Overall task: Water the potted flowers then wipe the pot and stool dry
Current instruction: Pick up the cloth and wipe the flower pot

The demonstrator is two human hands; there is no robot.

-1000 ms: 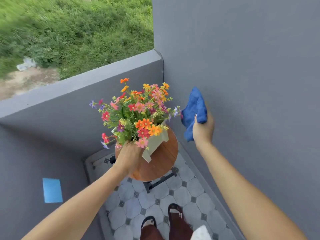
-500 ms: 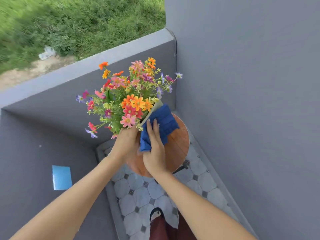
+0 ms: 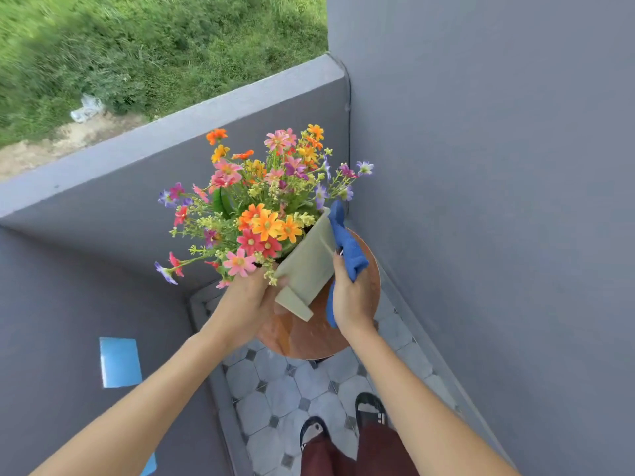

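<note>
Head view. Grip, left hand (image 3: 245,304): closed round the near-left side of the pale green flower pot (image 3: 307,266), under the blooms, carrying it. Grip, right hand (image 3: 354,297): closed on the blue cloth (image 3: 347,250), which is pressed against the pot's right wall and reaches up to its rim.

Change noted: a second ago the cloth was held up in the air, well off to the right, and the pot sat on the stool with only my left hand at it. Half a second ago the cloth covered the pot's near face. Now it has slid round to the right face, and the pot is tipped with its base toward me and lifted clear of the round wooden stool (image 3: 302,338); the flowers (image 3: 264,207) lean away toward the balcony wall (image 3: 171,139).

Reading: watering looks finished, pot-wiping is under way, near face probably done, right face in hand. Stool top shows a glossy streak on its near part, likely water; not yet wiped. Far side and underside of the pot are hidden from me, so I cannot tell whether they are dry.

Risk: tilted pot held one-handed; soil could spill onto the tiled floor (image 3: 292,389).
</note>
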